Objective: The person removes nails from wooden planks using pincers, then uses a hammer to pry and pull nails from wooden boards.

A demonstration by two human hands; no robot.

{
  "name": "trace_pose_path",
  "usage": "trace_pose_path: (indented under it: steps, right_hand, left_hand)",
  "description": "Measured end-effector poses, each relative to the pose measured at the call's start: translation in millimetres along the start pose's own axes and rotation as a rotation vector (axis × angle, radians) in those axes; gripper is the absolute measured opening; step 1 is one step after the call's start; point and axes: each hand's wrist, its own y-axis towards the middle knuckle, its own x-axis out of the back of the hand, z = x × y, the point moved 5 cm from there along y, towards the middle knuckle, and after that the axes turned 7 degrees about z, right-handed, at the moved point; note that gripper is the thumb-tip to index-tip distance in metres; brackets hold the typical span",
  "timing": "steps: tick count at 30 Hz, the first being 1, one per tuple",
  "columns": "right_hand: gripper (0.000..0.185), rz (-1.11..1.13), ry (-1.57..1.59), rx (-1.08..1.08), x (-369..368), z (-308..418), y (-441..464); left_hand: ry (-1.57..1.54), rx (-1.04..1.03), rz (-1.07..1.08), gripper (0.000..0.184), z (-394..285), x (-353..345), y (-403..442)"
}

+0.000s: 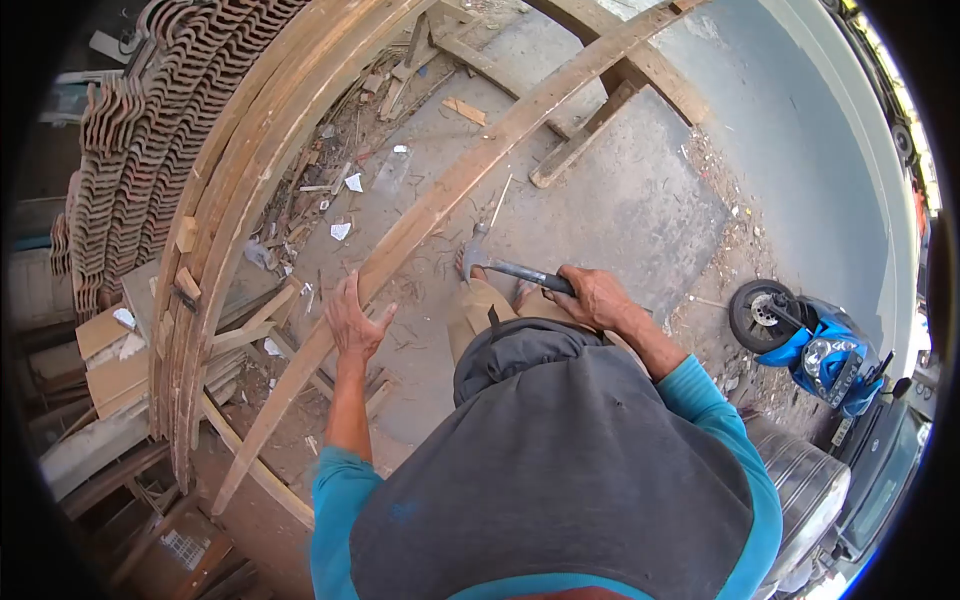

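A long wooden beam (440, 197) runs diagonally from the top right down to the lower left. My left hand (356, 318) rests on the beam's near edge, its fingers spread and holding nothing. In my right hand (595, 298) is a hammer (515, 269), gripped by its dark handle. The hammer's metal head points left, over the ground just in front of my feet and to the right of the beam.
Stacked long planks (232, 185) stand at the left beside piled roof tiles (135, 170). Short timbers (585, 135) form a support under the beam's far part. Wood scraps and debris litter the concrete ground (640, 215). A blue motorcycle (825, 352) is at the right, near a vehicle (885, 480).
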Motion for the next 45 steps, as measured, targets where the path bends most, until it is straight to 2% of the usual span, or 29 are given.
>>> trace_pose_path:
  steps: [1,2,4,8,10,11,13,14,16,20,22,25,29,31,32,34,35,37,38,40,41,45]
  right_hand:
    - [0.035,-0.011,0.011,-0.088,3.2,-16.7,-7.1]
    - [0.036,-0.020,0.019,-0.164,5.4,-29.5,-11.9]
    - [0.038,-0.103,0.110,-0.247,8.2,-44.6,-25.9]
    - [0.044,-0.270,0.312,-0.450,0.8,-66.5,-45.1]
    - [0.047,-0.305,0.351,-0.453,-7.8,-71.4,-44.7]
    - [0.048,-0.346,0.381,-0.474,-12.3,-74.8,-44.9]
    - [0.050,-0.397,0.424,-0.500,-10.7,-70.3,-45.8]
    - [0.050,-0.401,0.422,-0.496,-9.4,-69.9,-45.7]
    - [0.048,-0.372,0.398,-0.502,-8.1,-70.2,-49.4]
    - [0.046,-0.320,0.359,-0.520,-5.9,-59.7,-58.4]
    - [0.045,-0.343,0.351,-0.531,-12.1,-58.7,-57.0]
    - [0.046,-0.319,0.364,-0.567,-23.9,-56.7,-49.9]
    - [0.050,-0.222,0.369,-0.596,-28.3,-50.1,-34.0]
    - [0.050,-0.231,0.368,-0.551,-23.6,-40.3,-27.3]
    - [0.051,-0.249,0.377,-0.507,-19.2,-35.2,-23.2]
    - [0.050,-0.230,0.314,-0.478,-7.6,-23.0,-15.4]
    - [0.048,-0.229,0.399,-0.481,2.0,-12.8,-12.3]
    - [0.042,-0.231,0.483,-0.480,19.2,5.4,-7.6]
    - [0.042,-0.198,0.440,-0.484,23.3,8.6,-3.0]
    - [0.038,-0.288,0.432,-0.332,43.1,16.1,7.5]
    - [0.034,-0.318,0.338,-0.300,45.5,4.1,13.5]
    - [0.033,-0.254,0.013,-0.314,82.1,16.4,39.0]
  left_hand:
    - [0.091,0.009,-0.024,0.100,-11.4,2.5,-1.9]
    - [0.099,-0.025,-0.025,0.100,-5.6,-6.6,0.0]
    - [0.242,0.164,0.104,0.117,22.5,-34.0,2.3]
    - [0.206,0.127,0.158,0.123,29.8,-24.3,11.1]
    - [0.024,0.116,0.360,0.112,40.5,-15.4,29.9]
    - [0.028,0.119,0.363,0.112,45.8,-5.1,40.0]
    - [-0.307,0.193,0.565,0.088,60.4,4.0,59.9]
    - [-0.308,0.192,0.560,0.088,79.2,2.5,72.9]
    - [-0.305,0.347,0.936,0.070,108.7,-19.0,85.2]
    - [-0.214,0.327,1.026,0.060,97.0,-5.2,94.2]
    - [-0.439,0.276,0.881,0.058,103.2,-10.2,90.7]
    - [-0.285,0.334,0.898,0.053,110.3,-14.3,87.5]
    - [-0.433,0.293,0.784,0.050,105.6,-22.1,72.6]
    - [-0.292,0.283,0.605,0.053,101.5,-24.4,63.7]
    - [-0.313,0.303,0.599,0.053,96.1,-31.6,53.9]
    - [-0.045,0.334,0.404,0.063,69.9,-21.1,39.1]
    - [-0.071,0.367,0.407,0.063,58.7,-23.6,29.1]
    - [0.184,0.313,0.204,0.070,31.0,-20.4,14.7]
    - [0.149,0.354,0.213,0.070,25.4,-24.8,8.6]
    - [0.102,0.365,0.091,0.068,20.2,-24.7,5.8]
    - [0.070,0.407,0.094,0.068,21.7,-27.1,4.6]
    - [0.020,0.411,0.016,0.072,23.7,-27.8,4.3]
